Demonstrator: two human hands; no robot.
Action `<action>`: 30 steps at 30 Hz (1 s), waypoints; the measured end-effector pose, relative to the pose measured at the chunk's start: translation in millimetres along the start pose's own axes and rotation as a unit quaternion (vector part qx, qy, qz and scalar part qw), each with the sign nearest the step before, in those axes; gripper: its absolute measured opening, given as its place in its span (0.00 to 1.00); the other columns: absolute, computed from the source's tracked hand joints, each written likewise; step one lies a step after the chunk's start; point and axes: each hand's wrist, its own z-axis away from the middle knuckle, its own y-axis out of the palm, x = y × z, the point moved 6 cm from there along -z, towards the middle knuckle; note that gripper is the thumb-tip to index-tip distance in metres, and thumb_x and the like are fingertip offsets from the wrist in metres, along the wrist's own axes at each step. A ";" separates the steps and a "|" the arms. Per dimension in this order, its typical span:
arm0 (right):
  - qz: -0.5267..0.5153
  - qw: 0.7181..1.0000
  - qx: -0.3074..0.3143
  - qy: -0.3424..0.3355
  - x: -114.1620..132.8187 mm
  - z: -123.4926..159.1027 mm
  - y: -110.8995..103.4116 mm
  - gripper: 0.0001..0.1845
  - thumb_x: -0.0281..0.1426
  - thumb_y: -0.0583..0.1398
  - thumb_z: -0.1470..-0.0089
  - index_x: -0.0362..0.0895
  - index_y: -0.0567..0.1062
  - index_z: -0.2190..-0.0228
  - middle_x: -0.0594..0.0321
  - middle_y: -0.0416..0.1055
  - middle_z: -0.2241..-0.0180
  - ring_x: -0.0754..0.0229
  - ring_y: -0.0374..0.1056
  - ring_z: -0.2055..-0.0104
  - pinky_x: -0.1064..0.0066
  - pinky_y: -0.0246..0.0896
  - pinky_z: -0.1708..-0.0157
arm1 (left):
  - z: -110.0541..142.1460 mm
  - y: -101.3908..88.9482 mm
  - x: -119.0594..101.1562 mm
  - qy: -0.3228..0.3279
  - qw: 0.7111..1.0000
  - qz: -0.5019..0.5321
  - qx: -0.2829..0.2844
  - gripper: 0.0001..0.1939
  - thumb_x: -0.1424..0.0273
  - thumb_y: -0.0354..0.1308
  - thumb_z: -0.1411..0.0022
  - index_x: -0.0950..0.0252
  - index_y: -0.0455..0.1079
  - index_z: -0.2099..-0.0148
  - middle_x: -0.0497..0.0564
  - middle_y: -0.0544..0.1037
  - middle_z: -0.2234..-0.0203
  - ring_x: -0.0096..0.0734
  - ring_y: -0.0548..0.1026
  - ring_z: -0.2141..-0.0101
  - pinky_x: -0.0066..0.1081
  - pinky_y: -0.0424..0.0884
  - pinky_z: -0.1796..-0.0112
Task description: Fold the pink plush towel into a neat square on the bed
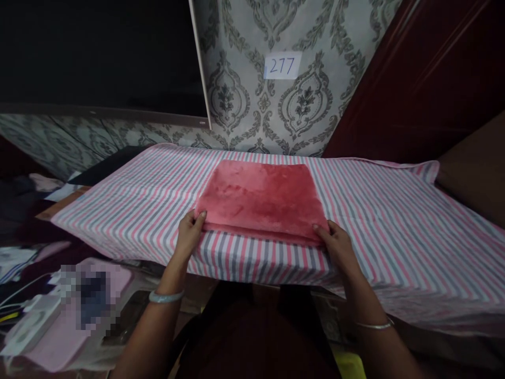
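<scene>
A folded red plush cloth [260, 197] lies flat on the striped tablecloth [374, 221], its layers showing along the near edge. My left hand [191, 229] pinches the near left corner, thumb on top. At the near right corner my right hand [335, 239] grips the cloth the same way, thumb above and fingers partly hidden beneath. The pile looks lighter on the left and darker on the right, with a few shallow dents across the middle.
Behind the table a patterned wall carries a paper marked 277 [282, 65]. A large dark screen [98, 58] hangs at upper left. A power strip [33, 321] and pink mat [59, 342] sit at lower left. A brown panel [477, 168] borders the right.
</scene>
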 end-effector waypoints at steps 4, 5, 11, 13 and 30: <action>0.066 0.997 0.042 -0.013 3.9 -1.5 -8.0 0.26 0.56 0.62 0.54 0.46 0.72 0.69 0.66 0.67 0.76 0.59 0.62 0.76 0.67 0.60 0.75 | -0.3 -2.6 0.5 -0.009 0.998 0.048 0.031 0.23 0.49 0.64 0.48 0.64 0.75 0.61 0.50 0.79 0.68 0.38 0.74 0.63 0.34 0.69 0.57; 0.105 0.993 0.018 -0.048 9.9 -1.8 -13.2 0.26 0.56 0.60 0.52 0.46 0.73 0.67 0.62 0.71 0.72 0.55 0.66 0.73 0.64 0.63 0.72 | 0.0 -3.3 1.0 -0.012 0.997 0.068 0.030 0.23 0.49 0.64 0.47 0.64 0.75 0.59 0.51 0.79 0.66 0.38 0.75 0.62 0.34 0.70 0.56; 0.272 0.908 -0.062 -0.314 76.3 1.5 7.4 0.29 0.47 0.50 0.36 0.43 0.70 0.43 0.45 0.69 0.44 0.41 0.63 0.41 0.47 0.58 0.41 | 5.1 -22.8 -17.0 0.096 0.985 -0.076 -0.118 0.24 0.53 0.55 0.38 0.64 0.73 0.49 0.57 0.79 0.54 0.42 0.76 0.54 0.40 0.71 0.51; 0.306 0.887 -0.001 -0.345 94.8 -6.8 39.1 0.31 0.46 0.49 0.34 0.43 0.65 0.37 0.46 0.64 0.38 0.42 0.58 0.35 0.47 0.54 0.37 | 5.4 -17.2 -38.9 0.192 0.955 -0.192 -0.123 0.23 0.56 0.50 0.33 0.65 0.72 0.45 0.60 0.77 0.49 0.45 0.74 0.48 0.44 0.68 0.45; 0.498 0.831 0.057 -0.241 63.3 -87.2 111.8 0.33 0.49 0.47 0.32 0.52 0.59 0.31 0.55 0.51 0.29 0.39 0.45 0.28 0.37 0.44 0.35 | -20.6 67.7 -16.0 0.204 0.821 -0.523 0.108 0.34 0.52 0.43 0.28 0.64 0.54 0.27 0.62 0.53 0.28 0.52 0.50 0.29 0.49 0.68 0.44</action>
